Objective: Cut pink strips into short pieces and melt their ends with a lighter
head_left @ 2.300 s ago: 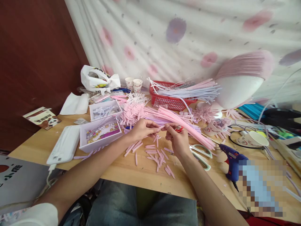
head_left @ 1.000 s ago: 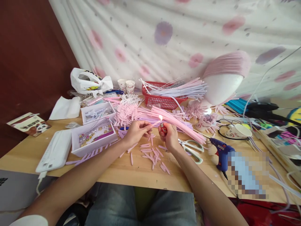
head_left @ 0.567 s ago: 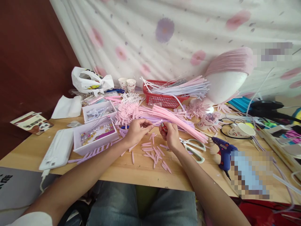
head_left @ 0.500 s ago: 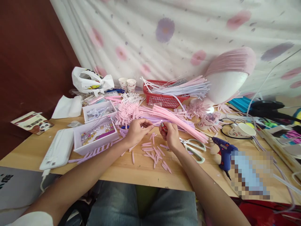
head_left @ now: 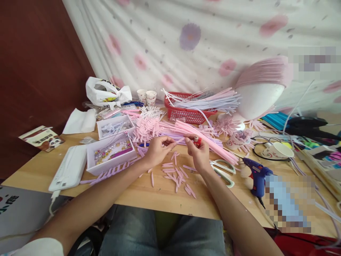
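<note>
My left hand (head_left: pixel 159 150) pinches one end of a thin pale pink pipe cleaner piece (head_left: pixel 180 141) above the middle of the table. The thumb and forefinger of my right hand (head_left: pixel 197 152) meet at the piece's other end. A red lighter (head_left: pixel 197 141) is held in the curled fingers of that same hand. Below both hands lie several short pink pipe cleaner pieces (head_left: pixel 176 174) with pointed ends. Just behind the hands stretches a bundle of long pink pipe cleaners (head_left: pixel 210 142). Scissors (head_left: pixel 223 170) with pale handles rest right of my right hand.
A blue glue gun (head_left: pixel 256 174) stands at the right, with cables behind it. White boxes (head_left: pixel 90 161) of beads and a white power bank (head_left: pixel 69 167) are at the left. Farther back are a red basket (head_left: pixel 177 114) of pipe cleaners and a white head form (head_left: pixel 259 99).
The lighter has tilted back into my right hand, away from the piece's tip. My right thumb and forefinger have come onto that tip. The view has shifted slightly.
</note>
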Available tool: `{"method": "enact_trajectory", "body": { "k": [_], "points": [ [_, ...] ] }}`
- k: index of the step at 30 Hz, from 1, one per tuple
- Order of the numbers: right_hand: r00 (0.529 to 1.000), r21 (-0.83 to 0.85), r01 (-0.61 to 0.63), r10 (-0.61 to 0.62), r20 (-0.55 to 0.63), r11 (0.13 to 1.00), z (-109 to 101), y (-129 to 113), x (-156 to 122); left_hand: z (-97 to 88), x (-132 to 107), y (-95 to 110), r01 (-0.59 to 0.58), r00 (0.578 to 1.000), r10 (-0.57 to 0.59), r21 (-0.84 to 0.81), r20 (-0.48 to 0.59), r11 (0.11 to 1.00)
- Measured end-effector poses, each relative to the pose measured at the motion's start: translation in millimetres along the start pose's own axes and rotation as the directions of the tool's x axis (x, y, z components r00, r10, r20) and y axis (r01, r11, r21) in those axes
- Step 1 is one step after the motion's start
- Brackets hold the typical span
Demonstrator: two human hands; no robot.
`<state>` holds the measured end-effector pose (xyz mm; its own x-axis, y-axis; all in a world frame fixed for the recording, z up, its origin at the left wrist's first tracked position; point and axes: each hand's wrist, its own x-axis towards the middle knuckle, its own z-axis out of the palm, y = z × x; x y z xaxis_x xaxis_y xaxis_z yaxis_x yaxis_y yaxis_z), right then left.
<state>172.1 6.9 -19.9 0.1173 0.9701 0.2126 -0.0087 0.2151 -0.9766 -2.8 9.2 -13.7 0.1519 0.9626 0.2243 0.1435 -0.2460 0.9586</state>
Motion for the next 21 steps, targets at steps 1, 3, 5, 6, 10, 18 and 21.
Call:
{"method": "enact_trajectory", "body": {
  "k": [1, 3, 5, 6, 10, 18, 21],
  "points": [
    [1.000, -0.022, 0.015, -0.015, -0.004, 1.000, 0, 1, 0, 0.0, 0, 1, 0.006, 1.000, -0.006, -0.005, 0.009, 1.000],
    [0.999, -0.047, 0.033, -0.034, -0.004, 0.998, 0, 4, 0, 0.1, 0, 4, 0.028, 0.999, -0.027, -0.029, 0.031, 0.999],
    [1.000, -0.031, 0.027, -0.027, 0.008, 0.999, 1, 5, -1, 0.6, 0, 6, 0.060, 0.997, -0.056, -0.069, 0.053, 0.996],
    [1.000, -0.017, 0.019, -0.018, 0.009, 1.000, 1, 5, -2, 0.9, 0, 6, 0.076, 0.995, -0.070, -0.094, 0.064, 0.993],
    [1.000, 0.039, 0.011, -0.011, -0.019, 0.999, 1, 1, -2, 1.6, 1, 5, 0.151, 0.986, -0.136, -0.183, 0.094, 0.971],
    [1.000, -0.035, 0.026, -0.026, -0.008, 0.999, -1, -5, 0, 0.4, 3, 5, 0.206, 0.976, -0.184, -0.229, 0.114, 0.951],
    [0.999, -0.041, 0.034, -0.036, -0.033, 0.999, -2, -5, -1, 1.0, 2, 6, 0.214, 0.975, -0.192, -0.231, 0.116, 0.949]
  ]
}}
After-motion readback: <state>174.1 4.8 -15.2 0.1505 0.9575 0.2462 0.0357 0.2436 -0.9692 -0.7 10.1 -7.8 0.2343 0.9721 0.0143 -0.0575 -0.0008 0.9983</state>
